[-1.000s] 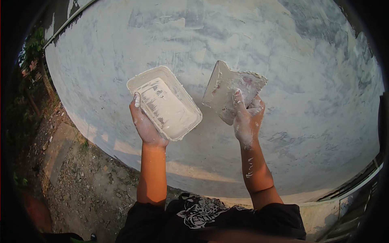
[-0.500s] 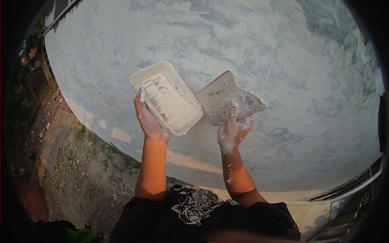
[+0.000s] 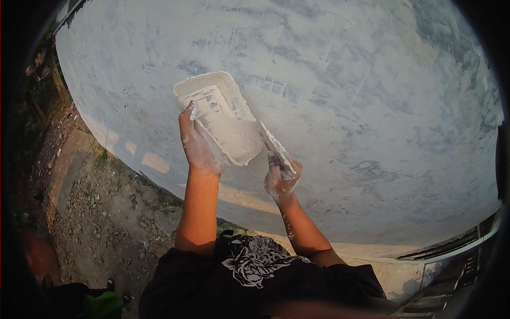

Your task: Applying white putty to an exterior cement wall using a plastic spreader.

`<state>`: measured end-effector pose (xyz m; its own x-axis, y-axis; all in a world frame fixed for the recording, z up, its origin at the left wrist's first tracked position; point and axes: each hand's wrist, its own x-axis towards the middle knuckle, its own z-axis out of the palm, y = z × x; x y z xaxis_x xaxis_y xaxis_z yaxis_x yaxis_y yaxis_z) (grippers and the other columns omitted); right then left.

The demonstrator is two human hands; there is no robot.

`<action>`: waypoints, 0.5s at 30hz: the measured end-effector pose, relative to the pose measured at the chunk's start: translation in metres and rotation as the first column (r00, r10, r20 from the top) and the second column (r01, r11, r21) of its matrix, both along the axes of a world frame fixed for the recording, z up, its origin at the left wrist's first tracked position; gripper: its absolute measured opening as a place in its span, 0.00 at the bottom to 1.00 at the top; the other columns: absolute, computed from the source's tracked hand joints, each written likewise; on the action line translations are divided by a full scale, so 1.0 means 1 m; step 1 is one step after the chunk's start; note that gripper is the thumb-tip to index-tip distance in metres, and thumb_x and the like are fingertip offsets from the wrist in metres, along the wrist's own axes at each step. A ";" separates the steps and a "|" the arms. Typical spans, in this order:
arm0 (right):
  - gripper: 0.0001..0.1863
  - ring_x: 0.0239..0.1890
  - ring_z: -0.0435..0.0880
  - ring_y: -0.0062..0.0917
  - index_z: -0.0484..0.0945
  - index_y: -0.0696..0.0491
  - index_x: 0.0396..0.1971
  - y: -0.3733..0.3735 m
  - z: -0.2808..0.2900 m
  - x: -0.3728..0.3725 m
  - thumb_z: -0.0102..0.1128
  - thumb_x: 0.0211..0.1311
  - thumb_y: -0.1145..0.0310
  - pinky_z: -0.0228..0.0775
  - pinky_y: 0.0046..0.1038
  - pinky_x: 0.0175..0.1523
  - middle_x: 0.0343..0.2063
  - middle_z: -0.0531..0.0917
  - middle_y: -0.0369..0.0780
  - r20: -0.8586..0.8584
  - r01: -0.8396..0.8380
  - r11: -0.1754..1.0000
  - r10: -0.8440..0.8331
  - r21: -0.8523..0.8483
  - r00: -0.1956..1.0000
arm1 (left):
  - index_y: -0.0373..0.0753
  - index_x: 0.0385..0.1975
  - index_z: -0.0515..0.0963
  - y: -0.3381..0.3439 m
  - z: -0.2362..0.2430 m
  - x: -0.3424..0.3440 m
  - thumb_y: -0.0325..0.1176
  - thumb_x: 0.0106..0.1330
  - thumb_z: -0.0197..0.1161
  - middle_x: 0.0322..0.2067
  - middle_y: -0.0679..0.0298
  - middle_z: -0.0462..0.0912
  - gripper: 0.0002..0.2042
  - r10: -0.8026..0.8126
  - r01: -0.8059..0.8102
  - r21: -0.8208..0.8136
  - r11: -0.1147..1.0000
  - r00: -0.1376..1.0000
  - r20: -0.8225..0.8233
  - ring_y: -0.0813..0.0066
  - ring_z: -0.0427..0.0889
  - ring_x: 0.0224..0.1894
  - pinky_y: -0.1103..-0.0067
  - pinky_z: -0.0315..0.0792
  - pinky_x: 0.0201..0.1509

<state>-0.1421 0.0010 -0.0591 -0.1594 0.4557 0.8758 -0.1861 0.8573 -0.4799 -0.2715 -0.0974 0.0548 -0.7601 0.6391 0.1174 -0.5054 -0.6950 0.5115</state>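
My left hand (image 3: 198, 143) is closed on the left side of a rectangular plastic tub (image 3: 183, 85), its thumb over the rim. Pale, creamy putty (image 3: 228, 130) lies inside the tub. A flat putty spreader (image 3: 275, 144), coated with the same paste, is gripped in my right hand (image 3: 282, 178). The spreader is turned nearly edge-on, its upper end at the right rim of the tub; whether it touches the rim I cannot tell. White smears cover both hands.
In front stands a large wall (image 3: 340, 106) with patchy grey and white coating. Stony ground (image 3: 106, 218) lies at the lower left, with trees (image 3: 56, 69) beyond it. A slatted structure (image 3: 451, 287) is at the lower right.
My right hand has moved left and turned the spreader from face-on to nearly edge-on beside the tub. The tub has risen slightly in the picture.
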 end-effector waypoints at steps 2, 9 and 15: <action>0.08 0.24 0.78 0.18 0.81 0.64 0.38 0.007 -0.017 -0.001 0.56 0.60 0.82 0.72 0.21 0.33 0.24 0.83 0.40 0.006 -0.006 0.998 0.006 -0.066 1.000 | 0.41 0.59 0.68 0.000 0.000 -0.001 0.52 0.66 0.52 0.51 0.59 0.74 0.27 -0.018 0.017 0.016 1.000 1.000 0.008 0.64 0.75 0.52 0.68 0.72 0.54; 0.12 0.34 0.84 0.22 0.78 0.65 0.45 0.030 -0.041 0.028 0.59 0.64 0.76 0.75 0.25 0.44 0.35 0.86 0.42 0.351 0.087 0.995 -0.068 -0.040 0.934 | 0.40 0.59 0.68 -0.005 -0.002 -0.009 0.52 0.65 0.52 0.52 0.59 0.74 0.28 -0.024 0.024 -0.001 1.000 0.999 -0.035 0.63 0.75 0.52 0.69 0.71 0.55; 0.18 0.39 0.82 0.18 0.75 0.64 0.50 0.017 0.043 0.047 0.59 0.65 0.70 0.74 0.25 0.42 0.35 0.85 0.41 -0.091 -0.117 0.765 0.077 -0.634 0.993 | 0.39 0.63 0.64 -0.009 -0.056 -0.033 0.50 0.65 0.53 0.55 0.58 0.73 0.30 -0.074 0.096 0.123 0.988 0.982 -0.172 0.61 0.74 0.55 0.66 0.71 0.58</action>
